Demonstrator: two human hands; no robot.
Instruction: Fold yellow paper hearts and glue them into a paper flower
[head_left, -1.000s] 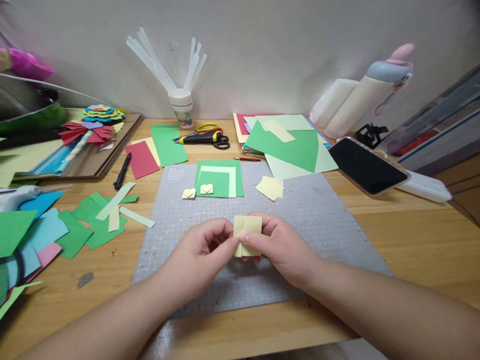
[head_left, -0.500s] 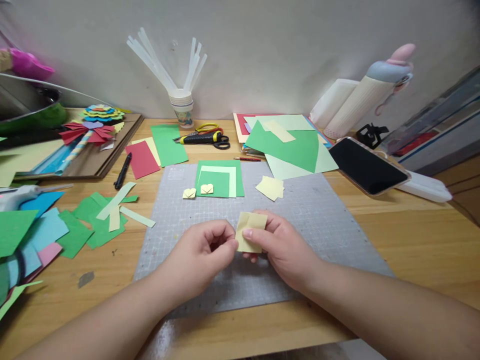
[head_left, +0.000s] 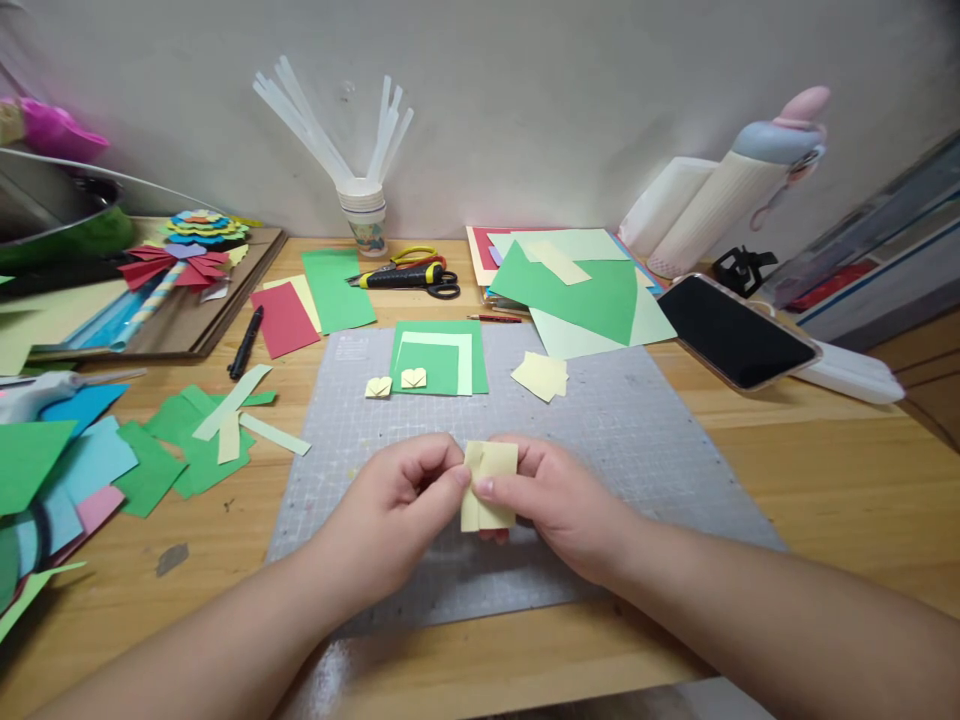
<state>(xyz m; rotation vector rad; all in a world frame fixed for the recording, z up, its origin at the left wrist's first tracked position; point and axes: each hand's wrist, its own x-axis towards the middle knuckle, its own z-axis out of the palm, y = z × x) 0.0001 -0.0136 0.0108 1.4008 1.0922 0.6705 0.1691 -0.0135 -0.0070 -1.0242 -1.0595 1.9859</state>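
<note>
A small pale-yellow piece of paper (head_left: 495,508) with a crease down it is held above the grey cutting mat (head_left: 645,480). My left hand (head_left: 409,500) pinches its left edge between thumb and fingertip. My right hand (head_left: 562,495) grips its right side, thumb flat on the front and fingers behind. Beyond the hands, a folded yellow paper heart (head_left: 378,388) lies on the mat. A second folded heart (head_left: 413,378) rests on the stacked green paper squares (head_left: 442,355). To their right is a little pile of yellow paper pieces (head_left: 541,377).
Green paper scraps (head_left: 202,440) and strips lie left of the mat. A black pen (head_left: 246,343), a utility knife (head_left: 397,276) and scissors (head_left: 442,287) lie behind. Paper cups (head_left: 365,215) hold white strips. At the right are a phone (head_left: 739,330) and a bottle (head_left: 731,200).
The yellow paper has come slightly down and left and turned more upright. My left thumb now presses onto its left edge. The things on the table have not moved.
</note>
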